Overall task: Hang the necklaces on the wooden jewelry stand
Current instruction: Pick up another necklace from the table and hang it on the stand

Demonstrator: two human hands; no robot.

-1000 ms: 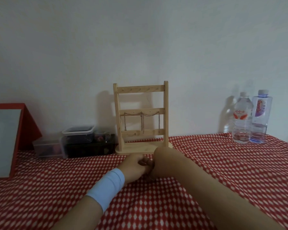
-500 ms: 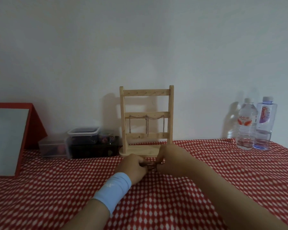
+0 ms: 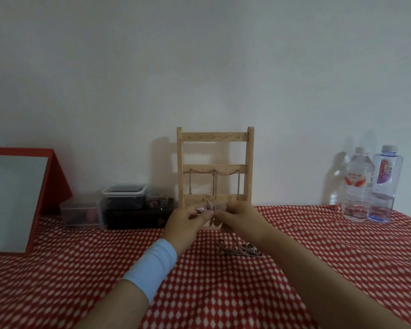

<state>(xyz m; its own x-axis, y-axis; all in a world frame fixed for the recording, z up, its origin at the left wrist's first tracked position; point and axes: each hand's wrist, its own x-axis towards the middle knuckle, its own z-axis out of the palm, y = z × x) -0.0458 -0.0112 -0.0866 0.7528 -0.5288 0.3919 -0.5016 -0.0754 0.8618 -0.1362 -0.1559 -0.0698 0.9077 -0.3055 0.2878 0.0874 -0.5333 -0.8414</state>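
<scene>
The left hand (image 3: 185, 224) and right hand (image 3: 240, 217) have risen off the desk (image 3: 223, 293). Their fingers (image 3: 201, 216) apparently pinch a necklace (image 3: 208, 207) just before the stand (image 3: 215, 136). Hanging looks next.

Pale matt wood makes the stand (image 3: 215, 138), thin shiny metal the chains (image 3: 214, 179), soft patterned cloth (image 3: 81, 269) covers the desk, clear glossy plastic the bottles (image 3: 358, 186).

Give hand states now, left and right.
Left hand: pinching the leaf-pendant necklace.
Right hand: pinching the same necklace.
</scene>
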